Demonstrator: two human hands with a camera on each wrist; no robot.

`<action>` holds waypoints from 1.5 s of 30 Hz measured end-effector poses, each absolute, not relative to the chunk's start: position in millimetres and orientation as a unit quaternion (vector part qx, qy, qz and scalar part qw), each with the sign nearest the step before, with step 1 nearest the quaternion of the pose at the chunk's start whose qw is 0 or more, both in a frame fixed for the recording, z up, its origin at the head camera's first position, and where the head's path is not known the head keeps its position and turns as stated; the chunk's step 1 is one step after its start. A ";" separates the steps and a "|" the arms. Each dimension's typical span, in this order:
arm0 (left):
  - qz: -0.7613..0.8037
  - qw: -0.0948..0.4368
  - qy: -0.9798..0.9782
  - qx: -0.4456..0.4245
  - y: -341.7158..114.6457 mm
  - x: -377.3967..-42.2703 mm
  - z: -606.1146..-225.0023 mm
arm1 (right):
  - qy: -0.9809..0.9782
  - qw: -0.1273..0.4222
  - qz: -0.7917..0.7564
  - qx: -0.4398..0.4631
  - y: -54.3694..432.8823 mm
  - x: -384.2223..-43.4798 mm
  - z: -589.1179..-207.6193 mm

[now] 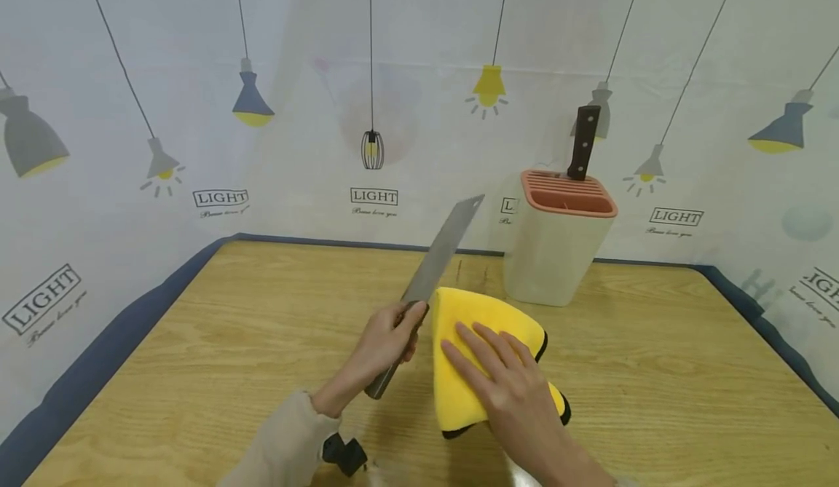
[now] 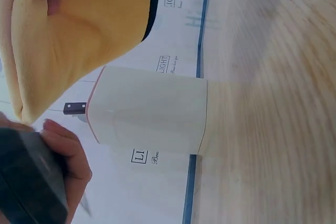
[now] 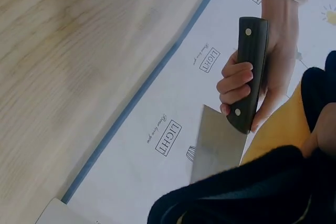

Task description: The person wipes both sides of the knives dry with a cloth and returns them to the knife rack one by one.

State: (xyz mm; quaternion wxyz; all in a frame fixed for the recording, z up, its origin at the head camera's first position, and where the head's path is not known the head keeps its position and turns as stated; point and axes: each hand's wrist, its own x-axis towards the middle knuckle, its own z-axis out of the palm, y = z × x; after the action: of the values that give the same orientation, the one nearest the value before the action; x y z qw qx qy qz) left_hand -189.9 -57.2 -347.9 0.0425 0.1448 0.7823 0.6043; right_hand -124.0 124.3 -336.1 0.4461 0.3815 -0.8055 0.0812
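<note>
My left hand (image 1: 387,338) grips the dark riveted handle (image 3: 253,43) of a broad-bladed kitchen knife (image 1: 442,250), its blade slanting up and away to the right. Just right of the knife is a folded yellow cloth (image 1: 459,316) with black edging, raised above the table. My right hand (image 1: 514,392) holds this cloth, fingers spread over its upper face; the thumb is hidden in the head view. In the left wrist view the cloth (image 2: 79,40) hangs near the knife hand. Whether cloth and blade touch, I cannot tell.
A cream knife block (image 1: 540,261) with a pink slotted top stands at the back right of the wooden table (image 1: 262,312). Another knife's dark handle (image 1: 585,141) sticks up from it. Behind hangs a white lamp-print sheet (image 1: 295,159), with a blue border along the table edge.
</note>
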 end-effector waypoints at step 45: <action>0.715 0.124 0.681 0.098 -37.1 -186.9 -342.9 | -0.828 0.396 0.099 0.385 114.6 -153.5 -345.0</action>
State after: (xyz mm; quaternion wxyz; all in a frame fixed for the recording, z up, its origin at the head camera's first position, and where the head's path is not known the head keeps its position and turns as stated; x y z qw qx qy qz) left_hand -186.9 -37.1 -342.9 0.1238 0.0984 0.6809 0.7151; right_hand -153.5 114.6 -345.0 0.3961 0.3849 -0.8277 0.0991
